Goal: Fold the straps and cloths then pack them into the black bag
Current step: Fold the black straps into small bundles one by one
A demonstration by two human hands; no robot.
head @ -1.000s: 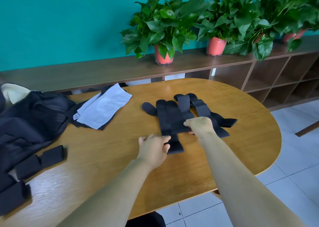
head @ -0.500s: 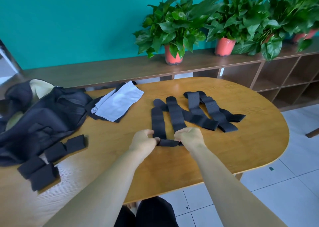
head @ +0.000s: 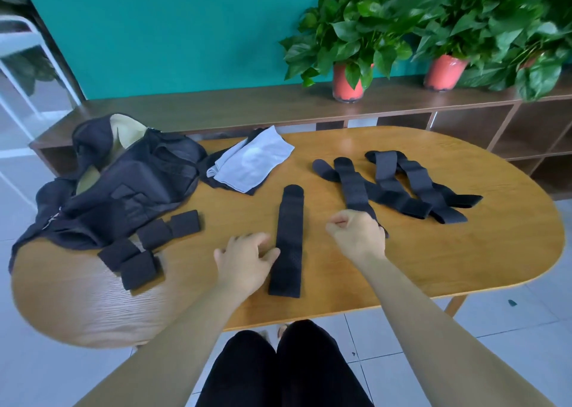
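Fingers of my left hand (head: 244, 261) lie loosely spread, thumb touching the left edge of the lone strap (head: 289, 239), gripping nothing; right of that strap, my right hand (head: 356, 236) is curled round the near end of a second strap (head: 353, 186); the black bag (head: 123, 183) slumps well left of it; I should flatten the lone strap, then fold its ends squarely together.

Soft, bright light left faint shadows and a mild sheen on the table (head: 464, 252). Wide-angle bending curved the edges; motion blur smeared the plants (head: 356, 29), the table's left end and the left hand (head: 244, 261).
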